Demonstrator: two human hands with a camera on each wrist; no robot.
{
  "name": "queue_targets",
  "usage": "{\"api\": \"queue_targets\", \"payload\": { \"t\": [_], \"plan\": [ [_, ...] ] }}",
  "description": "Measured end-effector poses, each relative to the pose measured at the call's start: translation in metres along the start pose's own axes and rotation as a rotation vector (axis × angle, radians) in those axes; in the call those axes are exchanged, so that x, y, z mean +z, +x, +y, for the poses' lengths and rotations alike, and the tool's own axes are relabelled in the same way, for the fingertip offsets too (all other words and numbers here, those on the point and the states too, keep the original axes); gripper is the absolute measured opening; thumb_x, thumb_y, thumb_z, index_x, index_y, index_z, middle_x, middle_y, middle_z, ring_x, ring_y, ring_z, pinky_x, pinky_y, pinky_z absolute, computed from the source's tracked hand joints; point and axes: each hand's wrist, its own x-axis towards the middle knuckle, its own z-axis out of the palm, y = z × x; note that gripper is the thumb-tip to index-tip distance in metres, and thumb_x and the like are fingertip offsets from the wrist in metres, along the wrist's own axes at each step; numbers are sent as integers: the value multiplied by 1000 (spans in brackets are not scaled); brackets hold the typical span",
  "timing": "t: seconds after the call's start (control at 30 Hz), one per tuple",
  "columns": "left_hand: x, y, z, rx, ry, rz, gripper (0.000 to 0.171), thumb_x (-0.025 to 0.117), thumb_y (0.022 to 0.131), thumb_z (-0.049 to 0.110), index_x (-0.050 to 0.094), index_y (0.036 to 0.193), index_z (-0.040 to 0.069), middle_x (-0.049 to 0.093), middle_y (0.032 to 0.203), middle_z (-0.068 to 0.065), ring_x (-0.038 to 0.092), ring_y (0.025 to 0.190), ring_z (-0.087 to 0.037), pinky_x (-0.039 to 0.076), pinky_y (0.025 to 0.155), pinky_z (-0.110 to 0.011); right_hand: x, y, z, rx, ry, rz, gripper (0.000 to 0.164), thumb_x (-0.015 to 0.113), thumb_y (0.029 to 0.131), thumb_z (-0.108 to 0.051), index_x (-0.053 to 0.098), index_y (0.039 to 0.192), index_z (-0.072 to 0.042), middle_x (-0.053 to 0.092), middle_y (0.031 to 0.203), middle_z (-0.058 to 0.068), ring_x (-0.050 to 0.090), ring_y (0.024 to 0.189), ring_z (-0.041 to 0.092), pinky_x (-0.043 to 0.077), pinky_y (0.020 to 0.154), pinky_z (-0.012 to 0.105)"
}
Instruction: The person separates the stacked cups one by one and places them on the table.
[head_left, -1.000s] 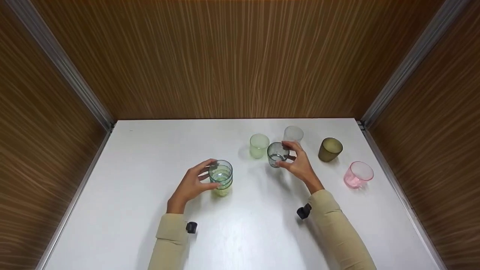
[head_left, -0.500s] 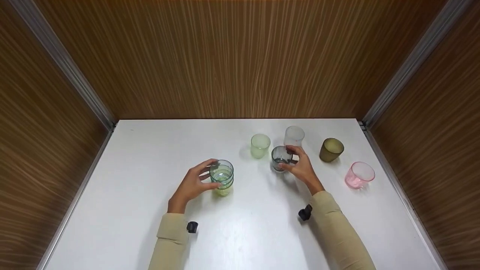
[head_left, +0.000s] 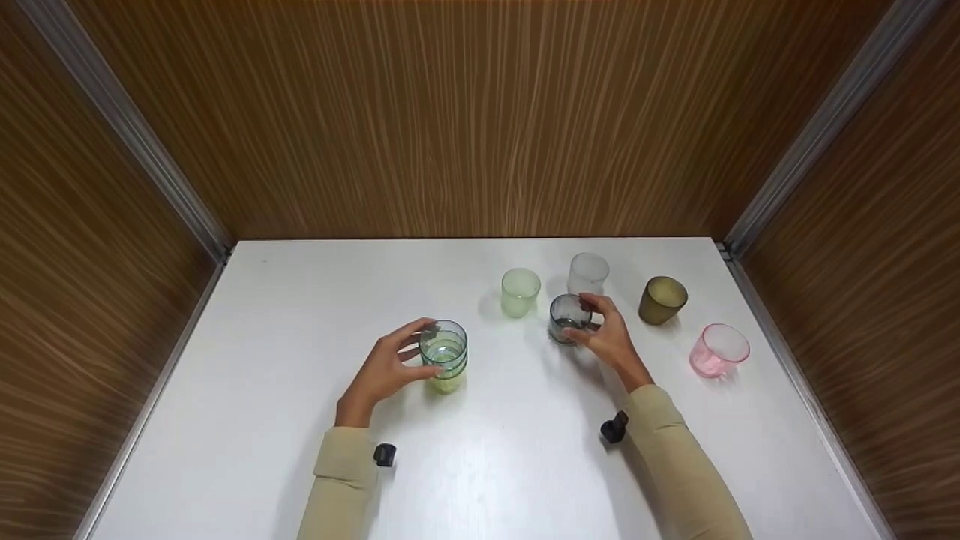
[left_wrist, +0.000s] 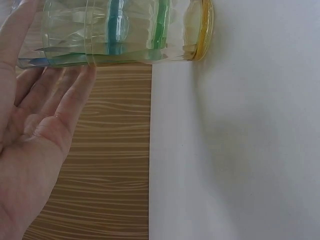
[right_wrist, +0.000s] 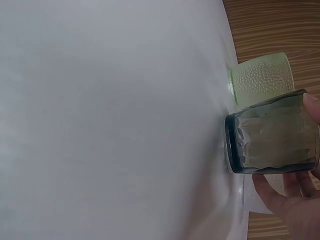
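Observation:
Near the middle of the table, my left hand (head_left: 384, 373) holds the upper part of an upright stack of nested glasses (head_left: 444, 351). Bluish and green glasses sit in a yellow one (left_wrist: 204, 30), whose base is on the table in the left wrist view. My right hand (head_left: 613, 341) grips a smoky grey glass (head_left: 564, 321), thumb on the near side and fingers on the far side. Its dark base (right_wrist: 231, 144) appears to rest on the table in the right wrist view. A pale green textured glass (right_wrist: 262, 79) stands just beyond it.
On the white table (head_left: 262, 375), a clear frosted glass (head_left: 588, 271) stands behind the grey one. An olive-brown glass (head_left: 660, 301) and a pink glass (head_left: 716, 351) stand to the right. Wood-grain panels (head_left: 480, 120) wall the back and both sides.
My right hand has brought the grey glass slightly to the right and nearer, and lowered it toward the table. My left hand and its stack have stayed put.

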Motion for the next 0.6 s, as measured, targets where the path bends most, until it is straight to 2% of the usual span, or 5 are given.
{"api": "queue_targets", "payload": {
  "t": [0.1,0.37,0.6],
  "plan": [
    [0,0,0,5,1,1,81,91,78,15,52,150,10,56,150,-14,52,142,-36,49,117,-48,-1,1,2,12,-5,-4,74,82,82,3,45,147,9,47,144,28,46,138,41,47,113,59],
    [1,0,-2,8,-6,0,82,91,78,14,52,150,9,56,150,-14,53,141,-36,49,116,-46,-3,-1,3,60,75,-25,78,78,85,5,39,152,8,40,152,28,39,143,42,41,119,59],
    [1,0,-3,4,-5,1,81,90,79,13,52,150,9,56,151,-14,52,142,-35,48,117,-46,-4,-2,-1,26,-31,-28,79,81,86,-4,39,152,7,42,149,27,42,141,43,43,116,60]
  ]
}}
